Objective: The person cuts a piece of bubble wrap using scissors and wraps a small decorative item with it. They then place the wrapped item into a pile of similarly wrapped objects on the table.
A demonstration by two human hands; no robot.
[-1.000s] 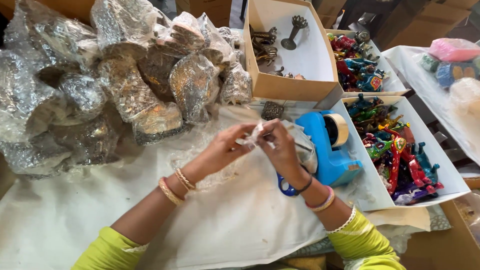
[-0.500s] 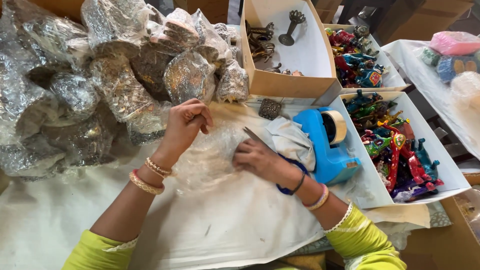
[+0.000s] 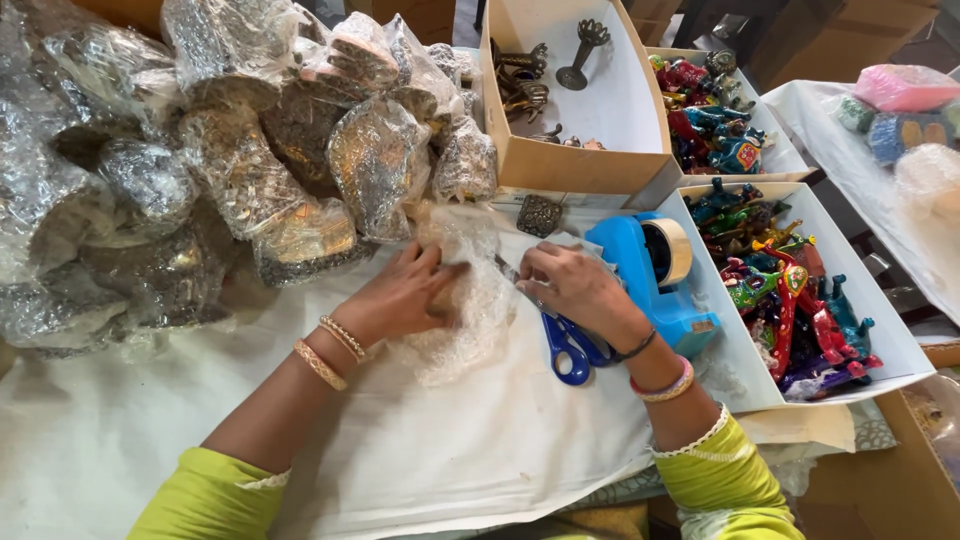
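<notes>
Left hand [image 3: 405,298] lies palm down with fingers spread, flat on a sheet of clear bubble wrap [image 3: 465,310] that is spread on the white cloth [image 3: 470,440] covering the table; it grasps nothing. Right hand [image 3: 572,290] rests at the right edge of the same sheet, knuckles up and fingers curled down toward the cloth; whether the fingertips pinch the wrap or a small thing beneath them cannot be told. Gold bangles [image 3: 332,350] circle the left wrist, and a dark band and a pink-and-yellow bangle [image 3: 662,382] the right; both sleeves are yellow-green. Blue-handled scissors [image 3: 568,350] lie on the cloth directly under the right wrist. A blue tape dispenser [image 3: 655,275] with a tan roll stands just beside the right hand, on its far right side. A small dark patterned metal piece [image 3: 540,214] lies on the cloth just beyond the bubble wrap. A heap of wrapped bundles [image 3: 250,150], dark ornate pieces sealed in clear wrap, fills the far left of the table. A cardboard box [image 3: 575,165] beyond the hands holds dark metal figures. Two white trays [image 3: 740,375] to the right hold brightly painted figurines [image 3: 790,300]. Pale bagged items [image 3: 905,90] lie at the far right edge.
</notes>
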